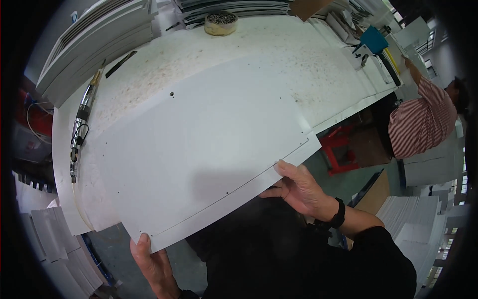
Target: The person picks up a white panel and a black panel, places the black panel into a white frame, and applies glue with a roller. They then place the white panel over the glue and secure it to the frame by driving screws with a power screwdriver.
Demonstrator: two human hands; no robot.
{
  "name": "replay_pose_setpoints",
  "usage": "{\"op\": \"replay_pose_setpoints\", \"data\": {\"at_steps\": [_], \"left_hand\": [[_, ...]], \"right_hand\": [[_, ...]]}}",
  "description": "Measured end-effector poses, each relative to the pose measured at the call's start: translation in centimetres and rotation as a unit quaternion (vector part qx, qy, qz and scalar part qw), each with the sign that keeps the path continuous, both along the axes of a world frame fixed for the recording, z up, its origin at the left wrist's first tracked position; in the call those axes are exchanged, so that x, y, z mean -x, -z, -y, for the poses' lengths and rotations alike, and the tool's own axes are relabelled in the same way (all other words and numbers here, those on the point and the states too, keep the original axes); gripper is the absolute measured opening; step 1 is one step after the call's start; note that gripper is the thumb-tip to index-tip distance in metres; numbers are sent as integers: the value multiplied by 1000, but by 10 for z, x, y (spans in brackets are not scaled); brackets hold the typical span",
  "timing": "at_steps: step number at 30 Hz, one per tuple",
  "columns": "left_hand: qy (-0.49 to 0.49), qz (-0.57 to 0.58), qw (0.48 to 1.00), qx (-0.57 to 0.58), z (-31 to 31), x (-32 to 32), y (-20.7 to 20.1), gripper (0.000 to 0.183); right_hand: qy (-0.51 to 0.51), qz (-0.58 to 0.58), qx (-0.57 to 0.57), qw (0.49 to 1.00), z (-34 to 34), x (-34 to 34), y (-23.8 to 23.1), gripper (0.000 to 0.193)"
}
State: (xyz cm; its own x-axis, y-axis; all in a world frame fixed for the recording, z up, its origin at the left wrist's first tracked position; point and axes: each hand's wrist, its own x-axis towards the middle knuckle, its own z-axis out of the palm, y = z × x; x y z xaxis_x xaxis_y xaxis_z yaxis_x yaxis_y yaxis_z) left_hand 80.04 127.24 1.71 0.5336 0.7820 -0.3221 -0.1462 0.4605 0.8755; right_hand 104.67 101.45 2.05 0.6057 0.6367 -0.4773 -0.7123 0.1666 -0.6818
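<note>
A large white panel point(199, 129) with small drilled holes lies tilted across the worktable, its near edge overhanging toward me. A narrow strip along that edge is marked off by a thin dark line. My left hand point(149, 259) grips the near left corner, thumb on top and fingers beneath. Further right along the same edge, my right hand point(298, 187) pinches the panel, its thumb on the upper face. A dark band circles my right wrist. The fingers under the panel are partly hidden.
Left on the worktable point(318, 74) lies a pneumatic screwdriver point(82, 117) with a hose, near a dark thin strip point(121, 65). A round tub point(220, 23) of small metal pieces stands at the back. White panels point(99, 45) are stacked far left. A person point(423, 117) in stripes works at right.
</note>
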Motion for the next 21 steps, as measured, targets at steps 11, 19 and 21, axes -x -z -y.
{"op": "replay_pose_setpoints", "data": {"at_steps": [11,19,21], "left_hand": [[-1,-16,1000,-14,-16,15,27,58],[-4,-20,1000,0,-20,12,22,64],[-13,-51,999,-7,-22,11,21,65]], "right_hand": [[81,67,80,991,45,-46,-13,51],[76,80,116,987,41,-44,-17,55],[75,85,120,986,43,-44,-19,56]]}}
